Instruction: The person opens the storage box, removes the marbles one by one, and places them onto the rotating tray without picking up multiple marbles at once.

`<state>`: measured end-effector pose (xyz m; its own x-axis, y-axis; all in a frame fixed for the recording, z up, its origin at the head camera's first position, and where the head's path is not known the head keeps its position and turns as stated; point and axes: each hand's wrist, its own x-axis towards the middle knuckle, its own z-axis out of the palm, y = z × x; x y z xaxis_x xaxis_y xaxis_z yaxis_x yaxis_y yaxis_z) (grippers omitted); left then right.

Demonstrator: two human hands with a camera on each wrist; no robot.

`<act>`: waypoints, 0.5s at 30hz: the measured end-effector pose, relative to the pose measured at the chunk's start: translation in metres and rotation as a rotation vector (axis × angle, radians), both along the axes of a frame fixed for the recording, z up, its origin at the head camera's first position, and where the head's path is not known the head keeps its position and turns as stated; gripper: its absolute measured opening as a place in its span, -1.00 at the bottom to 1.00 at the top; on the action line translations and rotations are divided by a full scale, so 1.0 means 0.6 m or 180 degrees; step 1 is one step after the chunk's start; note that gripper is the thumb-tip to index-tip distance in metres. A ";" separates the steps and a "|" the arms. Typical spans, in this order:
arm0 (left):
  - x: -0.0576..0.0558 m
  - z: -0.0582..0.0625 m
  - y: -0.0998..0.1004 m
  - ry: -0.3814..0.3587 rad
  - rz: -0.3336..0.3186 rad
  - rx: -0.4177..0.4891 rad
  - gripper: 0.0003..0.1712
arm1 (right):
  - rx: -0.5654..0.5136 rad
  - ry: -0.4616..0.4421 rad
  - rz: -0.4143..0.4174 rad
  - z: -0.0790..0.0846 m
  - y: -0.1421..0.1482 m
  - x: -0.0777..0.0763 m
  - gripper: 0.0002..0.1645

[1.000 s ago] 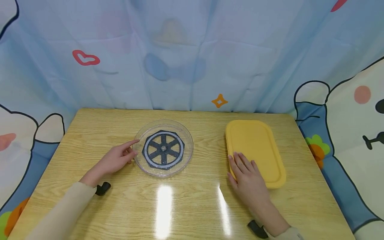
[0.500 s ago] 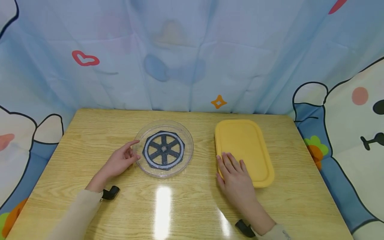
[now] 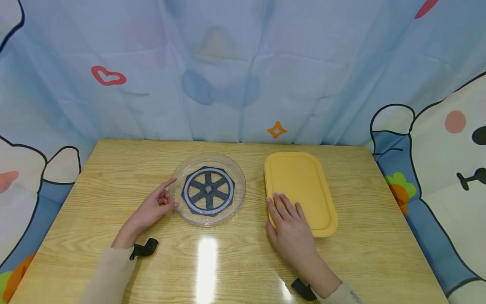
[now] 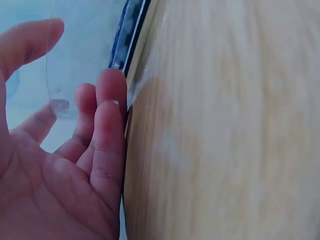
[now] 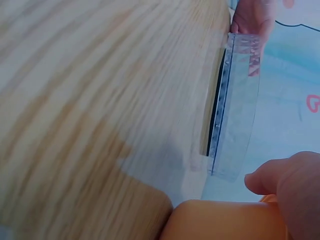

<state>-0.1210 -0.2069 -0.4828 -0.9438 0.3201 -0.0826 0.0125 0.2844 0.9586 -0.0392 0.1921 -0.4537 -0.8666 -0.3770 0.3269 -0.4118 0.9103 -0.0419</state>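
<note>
A clear round turntable with a dark spoked base and a pale ring lies left of centre. At its left rim is my left hand, index fingertip and thumb tip touching the edge from the side. The left wrist view shows those fingers loosely bent around the clear wall. Flat on the near left part of a yellow lidded box rests my right hand, fingers straight across the lid. Its thumb lies along the box's left side; in the right wrist view the thumb shows above the orange-looking wall.
Both things stand on a wooden table, with a strip of wood between turntable and box. A printed blue curtain hangs behind the table's far edge. Black wrist mounts sit at both cuffs.
The yellow box has slid left across the table toward the turntable, with my right hand on it. My left forearm has shifted slightly right; the turntable has barely moved.
</note>
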 end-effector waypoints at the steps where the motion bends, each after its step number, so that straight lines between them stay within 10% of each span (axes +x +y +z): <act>1: 0.000 -0.001 0.000 -0.0016 0.0005 0.0018 -0.10 | 0.0002 -0.0005 -0.0003 0.000 -0.001 0.000 -0.28; 15: 0.003 -0.003 0.002 -0.0077 0.0058 0.0175 -0.09 | -0.0116 0.0019 0.0017 -0.001 -0.008 0.000 -0.28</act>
